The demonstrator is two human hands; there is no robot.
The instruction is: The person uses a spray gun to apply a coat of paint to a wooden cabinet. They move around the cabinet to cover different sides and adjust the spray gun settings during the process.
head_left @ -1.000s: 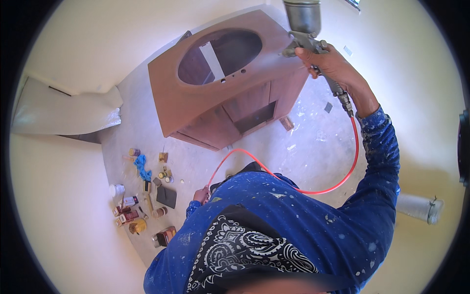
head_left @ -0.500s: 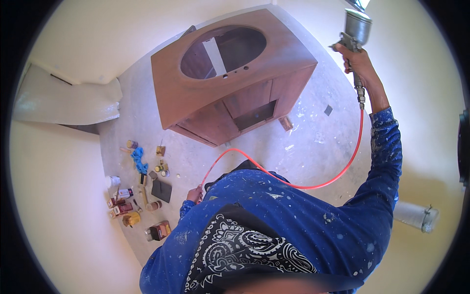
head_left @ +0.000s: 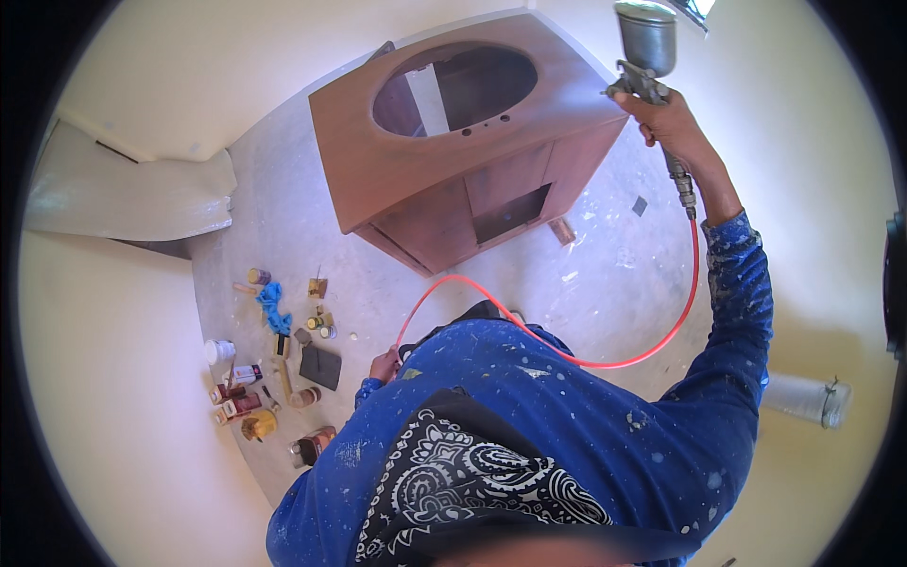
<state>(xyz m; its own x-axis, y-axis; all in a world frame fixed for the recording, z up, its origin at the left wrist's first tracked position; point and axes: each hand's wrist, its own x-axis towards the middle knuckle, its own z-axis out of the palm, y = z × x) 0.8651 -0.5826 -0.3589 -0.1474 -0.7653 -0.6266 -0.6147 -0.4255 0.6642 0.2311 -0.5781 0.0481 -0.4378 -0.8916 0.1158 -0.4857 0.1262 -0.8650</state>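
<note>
In my right hand [head_left: 673,128], raised at the upper right, is a metal spray gun [head_left: 652,85] with a silver cup on top. My fingers wrap its grip, and its nozzle points left toward the cabinet. A red air hose [head_left: 605,363] hangs from the handle and loops across my front. Low beside my body, my left hand [head_left: 385,365] is closed round the other stretch of that hose. The brown wooden vanity cabinet [head_left: 425,184] has a large oval hole and smaller round holes in its top, plus a rectangular opening in its front.
Cans, bottles and boxes [head_left: 238,407] crowd the floor at left, with a blue glove [head_left: 272,304] and a dark flat sheet [head_left: 320,367]. A grey sheet [head_left: 132,184] leans at the left wall. A clear cylinder [head_left: 808,401] stands at right; a small block [head_left: 563,231] lies by the cabinet.
My right hand has moved left with the spray gun, closer to the cabinet. The cabinet and floor items sit slightly farther right in view. My left hand keeps its hold on the hose.
</note>
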